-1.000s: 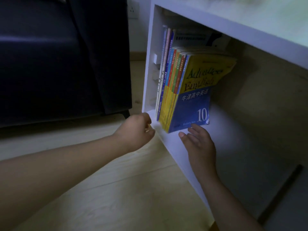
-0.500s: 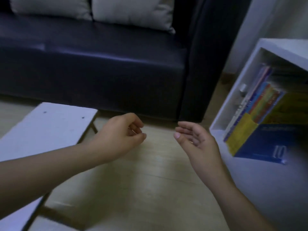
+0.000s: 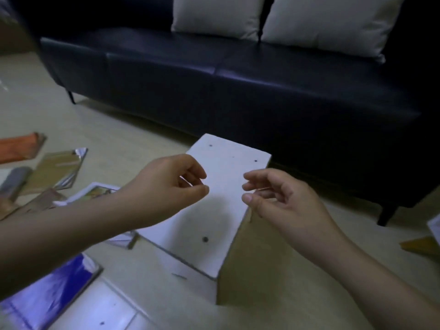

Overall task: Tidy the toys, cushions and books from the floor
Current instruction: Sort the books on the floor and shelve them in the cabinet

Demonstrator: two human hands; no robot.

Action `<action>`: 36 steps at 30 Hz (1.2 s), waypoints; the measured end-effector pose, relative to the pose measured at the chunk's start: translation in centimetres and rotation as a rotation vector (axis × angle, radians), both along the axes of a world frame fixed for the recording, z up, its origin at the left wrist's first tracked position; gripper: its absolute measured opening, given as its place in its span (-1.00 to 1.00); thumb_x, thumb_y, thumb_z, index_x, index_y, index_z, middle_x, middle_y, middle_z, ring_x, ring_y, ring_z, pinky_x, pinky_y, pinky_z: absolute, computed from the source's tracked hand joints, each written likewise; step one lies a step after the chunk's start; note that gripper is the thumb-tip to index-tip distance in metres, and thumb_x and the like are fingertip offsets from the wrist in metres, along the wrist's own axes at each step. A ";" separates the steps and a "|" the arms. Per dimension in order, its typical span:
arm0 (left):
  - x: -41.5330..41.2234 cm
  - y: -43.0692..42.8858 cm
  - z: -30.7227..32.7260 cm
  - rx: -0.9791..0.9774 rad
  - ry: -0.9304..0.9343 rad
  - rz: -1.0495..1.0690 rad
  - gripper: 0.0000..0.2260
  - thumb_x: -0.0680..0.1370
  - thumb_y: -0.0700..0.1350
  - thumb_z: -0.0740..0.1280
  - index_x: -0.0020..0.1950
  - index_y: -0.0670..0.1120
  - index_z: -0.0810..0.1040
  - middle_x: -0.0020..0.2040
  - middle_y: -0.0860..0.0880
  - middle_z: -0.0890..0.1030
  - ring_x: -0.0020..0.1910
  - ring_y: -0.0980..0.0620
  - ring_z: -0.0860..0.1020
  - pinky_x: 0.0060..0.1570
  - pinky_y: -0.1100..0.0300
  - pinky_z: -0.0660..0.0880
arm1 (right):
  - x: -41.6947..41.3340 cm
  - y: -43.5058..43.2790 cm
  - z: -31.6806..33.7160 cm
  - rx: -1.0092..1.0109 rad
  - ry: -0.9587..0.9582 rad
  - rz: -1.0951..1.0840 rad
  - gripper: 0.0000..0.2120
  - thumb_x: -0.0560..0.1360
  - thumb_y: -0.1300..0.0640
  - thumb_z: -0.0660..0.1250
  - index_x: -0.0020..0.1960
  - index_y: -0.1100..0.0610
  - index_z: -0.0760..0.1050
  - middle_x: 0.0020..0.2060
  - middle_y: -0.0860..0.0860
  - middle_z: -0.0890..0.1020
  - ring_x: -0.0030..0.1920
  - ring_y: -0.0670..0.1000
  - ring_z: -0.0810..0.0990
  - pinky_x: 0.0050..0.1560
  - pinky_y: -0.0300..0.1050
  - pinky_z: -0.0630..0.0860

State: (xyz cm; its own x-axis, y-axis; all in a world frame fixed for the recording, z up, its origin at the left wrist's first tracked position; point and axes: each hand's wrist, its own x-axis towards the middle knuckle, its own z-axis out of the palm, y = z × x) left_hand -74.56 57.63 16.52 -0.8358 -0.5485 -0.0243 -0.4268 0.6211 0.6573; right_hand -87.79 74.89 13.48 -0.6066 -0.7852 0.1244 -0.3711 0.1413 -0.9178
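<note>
Head cam, fwd-down (close-in)

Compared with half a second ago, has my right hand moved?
Yes. The right hand was over bare floor right of the white panel; now it is over that panel's right edge, so it went left.

From my feed, the left grip (image 3: 171, 184) and right grip (image 3: 281, 198) are bare hands. Each sits on a bare forearm, uncovered to the frame's edge. The left forearm (image 3: 71, 234) looks broad through the wide lens, the right forearm (image 3: 369, 277) slimmer. A short, rounded thumbnail (image 3: 247, 198) shows on the right grip.
</note>
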 end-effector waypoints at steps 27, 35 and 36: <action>33.5 -19.9 -14.0 0.298 -0.158 0.326 -0.89 0.51 -0.07 0.38 -0.03 0.06 0.48 -0.07 0.09 0.55 -0.10 0.17 0.54 -0.24 0.37 0.42 | 23.0 -26.9 -4.3 0.739 0.577 0.616 -0.67 0.49 -0.11 0.35 0.21 -0.06 0.48 0.03 -0.17 0.56 0.00 -0.19 0.57 0.01 -0.26 0.51; 34.7 -22.6 -18.0 0.334 -0.259 0.483 -0.87 0.52 -0.05 0.38 0.01 -0.06 0.51 -0.06 -0.02 0.57 -0.09 0.05 0.56 -0.12 0.17 0.53 | 24.1 -34.8 -10.8 0.774 0.695 0.637 -0.52 0.52 -0.07 0.33 0.38 0.06 0.37 0.30 0.01 0.49 0.23 0.00 0.48 0.18 -0.15 0.43; 34.9 -23.1 -18.9 0.367 -0.253 0.539 -0.85 0.52 -0.05 0.38 0.00 -0.07 0.51 -0.06 -0.03 0.58 -0.09 0.03 0.56 -0.14 0.16 0.55 | 24.2 -35.5 -11.5 0.788 0.708 0.648 -0.49 0.52 -0.07 0.33 0.41 0.06 0.33 0.34 0.02 0.45 0.27 0.00 0.45 0.21 -0.14 0.40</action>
